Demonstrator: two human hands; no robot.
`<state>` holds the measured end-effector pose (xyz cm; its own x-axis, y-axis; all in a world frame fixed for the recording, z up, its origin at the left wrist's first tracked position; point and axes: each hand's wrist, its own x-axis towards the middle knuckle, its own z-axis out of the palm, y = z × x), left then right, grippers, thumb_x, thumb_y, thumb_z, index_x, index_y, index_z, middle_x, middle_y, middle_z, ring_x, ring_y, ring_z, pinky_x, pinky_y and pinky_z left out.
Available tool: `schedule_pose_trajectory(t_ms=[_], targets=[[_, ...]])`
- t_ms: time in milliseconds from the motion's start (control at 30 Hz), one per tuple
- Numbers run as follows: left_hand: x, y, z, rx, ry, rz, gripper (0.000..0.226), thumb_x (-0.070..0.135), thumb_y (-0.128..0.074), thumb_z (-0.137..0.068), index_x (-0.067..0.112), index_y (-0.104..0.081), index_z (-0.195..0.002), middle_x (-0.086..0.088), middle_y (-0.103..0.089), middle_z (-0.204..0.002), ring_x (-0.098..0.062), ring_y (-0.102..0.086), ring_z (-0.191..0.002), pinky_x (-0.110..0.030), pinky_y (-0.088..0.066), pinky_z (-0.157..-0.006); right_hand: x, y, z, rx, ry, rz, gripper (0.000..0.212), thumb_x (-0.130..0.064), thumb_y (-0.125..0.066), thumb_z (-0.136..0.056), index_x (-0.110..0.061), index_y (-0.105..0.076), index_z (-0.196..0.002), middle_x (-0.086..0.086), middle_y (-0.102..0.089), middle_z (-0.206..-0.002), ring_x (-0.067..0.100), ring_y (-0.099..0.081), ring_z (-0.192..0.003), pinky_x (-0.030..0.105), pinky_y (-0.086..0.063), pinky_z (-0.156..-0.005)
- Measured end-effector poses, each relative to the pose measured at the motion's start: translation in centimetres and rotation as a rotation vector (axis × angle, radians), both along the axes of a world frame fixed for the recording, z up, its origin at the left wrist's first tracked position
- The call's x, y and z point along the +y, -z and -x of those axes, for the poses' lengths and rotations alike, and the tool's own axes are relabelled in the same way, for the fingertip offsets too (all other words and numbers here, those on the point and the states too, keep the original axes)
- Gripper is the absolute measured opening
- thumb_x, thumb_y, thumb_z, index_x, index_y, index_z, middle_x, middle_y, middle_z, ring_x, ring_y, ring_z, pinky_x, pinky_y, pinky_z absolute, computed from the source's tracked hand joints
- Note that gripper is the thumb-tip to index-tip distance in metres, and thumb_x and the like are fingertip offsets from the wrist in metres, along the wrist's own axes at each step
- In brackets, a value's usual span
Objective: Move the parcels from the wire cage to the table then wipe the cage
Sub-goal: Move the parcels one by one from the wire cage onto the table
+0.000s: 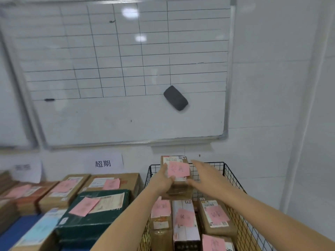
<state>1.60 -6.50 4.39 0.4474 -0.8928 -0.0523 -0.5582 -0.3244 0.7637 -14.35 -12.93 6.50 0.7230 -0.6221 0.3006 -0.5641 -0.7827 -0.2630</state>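
A brown cardboard parcel with a pink note on its face is lifted above the black wire cage at the right. My left hand grips its left edge, thumb over the front. My right hand lies with straight fingers against the parcel's right side. Inside the cage stand several more parcels with pink notes, among them a white box and a cardboard box. The table, blue-topped, is at the left and holds several parcels, including a dark green box.
A gridded whiteboard hangs on the wall ahead with a dark eraser stuck to it. A paper label is taped to the wall above the table. White wall borders the cage on the right.
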Motion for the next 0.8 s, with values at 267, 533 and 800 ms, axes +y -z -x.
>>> schedule_pose_trajectory(t_ms=[267,533,800], targets=[[2.5,-1.6,-6.0,0.071,-0.114,0.071,0.065,0.027,-0.049,-0.099,0.029,-0.012,-0.153,-0.007,-0.035,-0.151,-0.025,-0.055,-0.115,-0.039,-0.055,-0.087,1.6,-1.8,-5.1,0.000,-0.045,0.026,0.071,-0.054,-0.053,-0.092,-0.022,-0.025,-0.149,-0.001,-0.042,-0.148,0.016,-0.041,-0.132,0.030,-0.034,-0.106],[7.6,-2.4,-18.0,-0.005,-0.199,0.050,0.063,0.033,-0.049,-0.098,0.031,-0.017,-0.152,-0.004,-0.032,-0.152,-0.030,-0.050,-0.123,-0.039,-0.055,-0.088,5.8,-1.8,-15.8,-0.009,-0.075,-0.043,0.075,-0.057,-0.051,-0.091,-0.020,-0.023,-0.150,0.001,-0.035,-0.153,0.018,-0.036,-0.137,0.032,-0.032,-0.110],[11.6,-1.6,-29.4,0.096,-0.203,0.040,0.063,0.027,-0.050,-0.098,0.032,-0.017,-0.152,-0.007,-0.038,-0.149,-0.027,-0.056,-0.113,-0.041,-0.057,-0.083,10.2,-1.1,-27.4,0.008,-0.094,-0.089,0.076,-0.054,-0.052,-0.092,-0.018,-0.020,-0.151,0.001,-0.030,-0.155,0.017,-0.033,-0.139,0.032,-0.029,-0.112]])
